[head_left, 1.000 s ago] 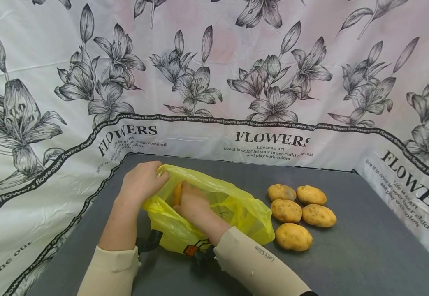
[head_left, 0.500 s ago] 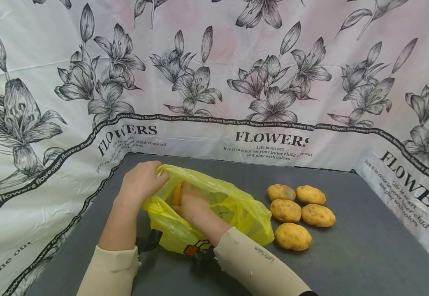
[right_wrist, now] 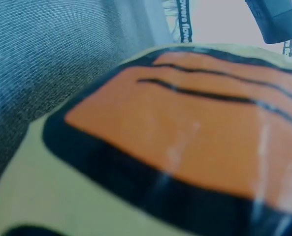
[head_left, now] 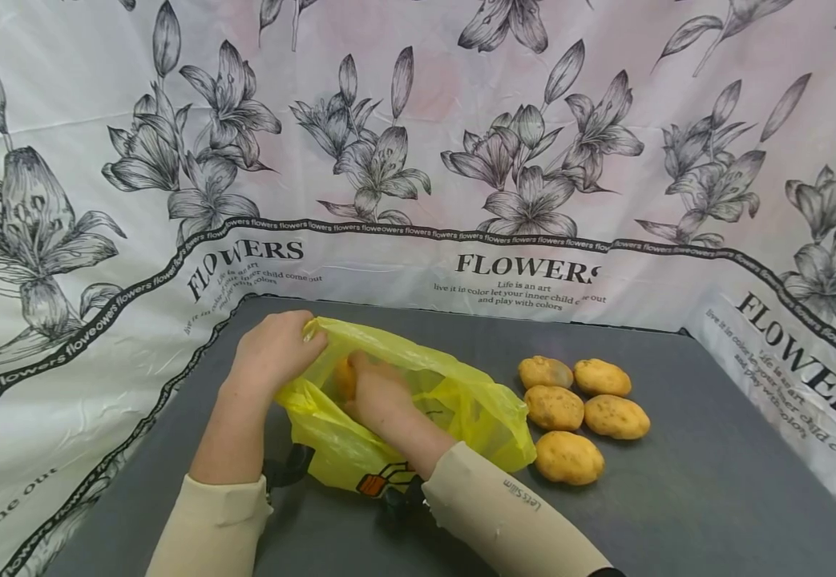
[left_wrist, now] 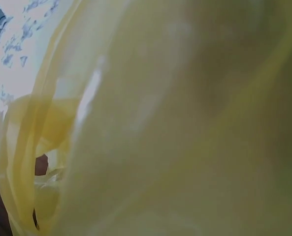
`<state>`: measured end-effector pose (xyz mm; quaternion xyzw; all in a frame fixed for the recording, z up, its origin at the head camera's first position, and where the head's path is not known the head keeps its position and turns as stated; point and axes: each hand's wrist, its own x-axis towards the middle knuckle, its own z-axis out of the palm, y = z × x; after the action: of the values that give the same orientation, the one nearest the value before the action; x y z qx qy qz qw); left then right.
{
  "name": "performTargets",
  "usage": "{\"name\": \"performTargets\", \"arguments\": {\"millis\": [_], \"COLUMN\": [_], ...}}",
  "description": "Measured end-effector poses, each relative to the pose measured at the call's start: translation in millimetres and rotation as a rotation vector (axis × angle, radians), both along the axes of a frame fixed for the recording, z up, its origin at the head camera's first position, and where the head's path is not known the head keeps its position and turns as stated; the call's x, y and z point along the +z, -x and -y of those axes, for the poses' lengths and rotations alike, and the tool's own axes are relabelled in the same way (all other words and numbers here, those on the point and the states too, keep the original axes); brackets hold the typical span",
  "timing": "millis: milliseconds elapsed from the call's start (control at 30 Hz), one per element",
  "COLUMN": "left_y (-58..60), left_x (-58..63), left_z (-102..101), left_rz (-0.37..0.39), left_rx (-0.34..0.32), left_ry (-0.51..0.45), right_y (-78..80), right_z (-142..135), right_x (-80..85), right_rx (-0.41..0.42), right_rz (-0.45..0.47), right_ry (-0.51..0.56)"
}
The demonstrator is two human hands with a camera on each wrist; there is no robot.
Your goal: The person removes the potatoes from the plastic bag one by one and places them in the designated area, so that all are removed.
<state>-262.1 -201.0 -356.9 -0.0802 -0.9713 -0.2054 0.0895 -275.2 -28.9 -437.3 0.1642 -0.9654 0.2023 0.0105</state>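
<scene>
In the head view, my left hand [head_left: 276,353] grips the upper left rim of a thin yellow plastic bag [head_left: 338,441]. Its mouth gapes upward. My right hand [head_left: 383,393] is inside the bag, its fingers around a potato [head_left: 344,378] that shows only partly beside the thumb side. The fingertips are hidden. Blurred yellow film of the bag [left_wrist: 160,147] fills most of the left wrist view. Close up in the right wrist view is the orange and black print on the bag [right_wrist: 185,132]; neither the right hand nor its potato can be made out there.
To the right of the bag, several potatoes [head_left: 569,458] lie grouped on the dark grey tabletop [head_left: 692,497]. The nearest one sits close to the bag's right edge. A white flower-printed cloth [head_left: 389,264] hangs around the back and sides.
My right forearm has shifted very slightly to the right, with the hand still inside the bag. The left hand keeps its hold on the rim. The head view has shifted a little.
</scene>
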Motion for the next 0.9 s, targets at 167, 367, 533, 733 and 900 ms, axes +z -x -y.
{"name": "performTargets", "arguments": {"millis": [167,367,533,733,900], "left_y": [-0.3,-0.4,-0.7,-0.5,-0.6], "left_x": [-0.3,-4.0,-1.6,0.1,1.3], "left_z": [-1,-3,-3,-1,-2], "left_rz": [0.004,0.013,-0.002,-0.012,-0.012], "left_rx": [-0.002,-0.008,-0.004,0.005,0.002], "left_ry": [0.001,-0.001,-0.003,0.004,0.014], "right_y": [-1.6,-0.7,-1.0,-2.2,-8.0], "right_z": [-2,-7,-10,-17,-30], "right_x": [-1.6,-4.8,-1.7,2.7,8.6], "right_rx": [0.022,0.048,0.05,0.079,0.102], "right_rz": [-0.022,-0.062,-0.078,-0.069,-0.025], "right_ry": [0.0,-0.027,-0.048,-0.04,0.008]}}
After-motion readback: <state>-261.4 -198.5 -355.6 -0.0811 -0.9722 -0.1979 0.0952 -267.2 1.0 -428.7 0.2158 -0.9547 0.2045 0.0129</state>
